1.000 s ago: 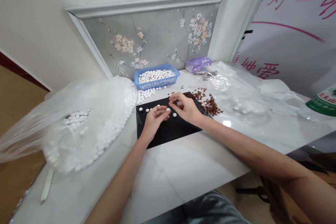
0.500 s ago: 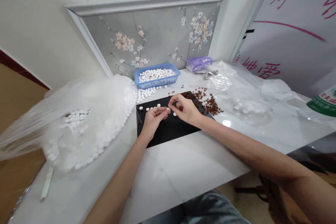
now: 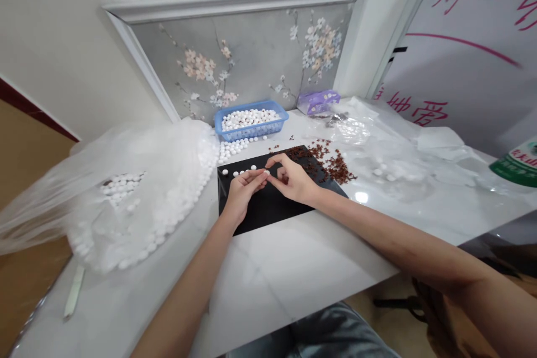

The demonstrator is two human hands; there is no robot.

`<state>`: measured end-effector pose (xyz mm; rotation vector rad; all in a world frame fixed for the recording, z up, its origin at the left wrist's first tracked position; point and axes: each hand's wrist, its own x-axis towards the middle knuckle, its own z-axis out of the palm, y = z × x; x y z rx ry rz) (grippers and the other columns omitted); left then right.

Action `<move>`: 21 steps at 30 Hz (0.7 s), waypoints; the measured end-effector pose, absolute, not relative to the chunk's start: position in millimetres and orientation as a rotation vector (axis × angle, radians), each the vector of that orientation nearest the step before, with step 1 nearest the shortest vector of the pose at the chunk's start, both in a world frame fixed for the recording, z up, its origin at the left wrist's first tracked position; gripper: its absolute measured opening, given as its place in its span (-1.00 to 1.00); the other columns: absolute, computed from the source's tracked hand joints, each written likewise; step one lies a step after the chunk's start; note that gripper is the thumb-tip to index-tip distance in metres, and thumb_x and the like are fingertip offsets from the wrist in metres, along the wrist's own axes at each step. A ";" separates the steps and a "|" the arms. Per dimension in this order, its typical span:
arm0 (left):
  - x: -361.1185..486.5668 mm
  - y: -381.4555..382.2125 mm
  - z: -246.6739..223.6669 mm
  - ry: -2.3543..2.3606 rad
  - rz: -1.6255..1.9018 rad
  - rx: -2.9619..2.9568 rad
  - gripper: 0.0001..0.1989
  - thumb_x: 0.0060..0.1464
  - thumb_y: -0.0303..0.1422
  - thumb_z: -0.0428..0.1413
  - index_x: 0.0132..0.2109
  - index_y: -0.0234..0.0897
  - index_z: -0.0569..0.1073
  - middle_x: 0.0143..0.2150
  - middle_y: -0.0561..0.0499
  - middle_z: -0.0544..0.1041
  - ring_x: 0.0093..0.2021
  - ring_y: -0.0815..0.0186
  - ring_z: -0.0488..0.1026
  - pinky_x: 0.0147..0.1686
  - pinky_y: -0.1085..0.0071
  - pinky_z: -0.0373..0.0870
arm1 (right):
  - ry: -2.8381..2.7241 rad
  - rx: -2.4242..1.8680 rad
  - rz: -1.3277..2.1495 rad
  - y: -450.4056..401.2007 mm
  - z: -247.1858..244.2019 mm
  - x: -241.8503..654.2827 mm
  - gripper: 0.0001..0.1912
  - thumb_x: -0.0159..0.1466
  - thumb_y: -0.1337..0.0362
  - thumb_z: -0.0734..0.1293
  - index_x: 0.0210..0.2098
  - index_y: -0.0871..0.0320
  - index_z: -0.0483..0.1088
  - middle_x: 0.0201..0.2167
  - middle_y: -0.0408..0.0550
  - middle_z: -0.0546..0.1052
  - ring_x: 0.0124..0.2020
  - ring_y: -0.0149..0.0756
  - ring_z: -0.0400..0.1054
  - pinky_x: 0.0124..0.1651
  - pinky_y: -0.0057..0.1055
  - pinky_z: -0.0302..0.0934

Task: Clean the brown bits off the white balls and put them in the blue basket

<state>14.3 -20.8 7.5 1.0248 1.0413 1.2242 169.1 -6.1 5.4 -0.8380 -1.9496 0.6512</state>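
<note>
Over a black mat [image 3: 277, 212], my left hand [image 3: 243, 193] pinches a small white ball [image 3: 267, 173] between thumb and fingertips. My right hand [image 3: 293, 179] meets it there, with curved index finger and thumb at the ball from the right. Whether a tiny piece is also between the right fingers cannot be made out. Several more white balls [image 3: 225, 172] lie along the mat's upper left part. Small brown star-shaped pieces [image 3: 338, 168] are heaped across the mat's right edge and the table beside it.
Behind the mat stands a blue basket [image 3: 232, 135] full of white balls. A translucent bag [image 3: 168, 179] of white balls lies left. Clear plastic bags [image 3: 394, 151], a purple packet [image 3: 319, 102] and a green-labelled bottle [image 3: 518, 165] are right. A pale strip [image 3: 74, 293] lies front left.
My right index finger and thumb have spread from a pinch to either side of the ball. Both hands have shifted slightly left. A white ball under my right hand is now hidden.
</note>
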 end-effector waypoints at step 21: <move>12.0 -20.4 3.7 1.032 1.240 1.004 -0.76 -0.27 -0.33 0.30 -0.35 -0.29 0.57 -0.41 0.03 0.56 -0.43 0.49 0.43 -0.30 0.54 0.37 | -2.061 -0.788 0.552 -3.8 3.4 169.5 -0.89 0.21 0.34 0.16 -0.35 0.11 0.05 -0.30 -0.13 0.38 -0.64 -0.57 0.01 -0.54 -0.55 -0.03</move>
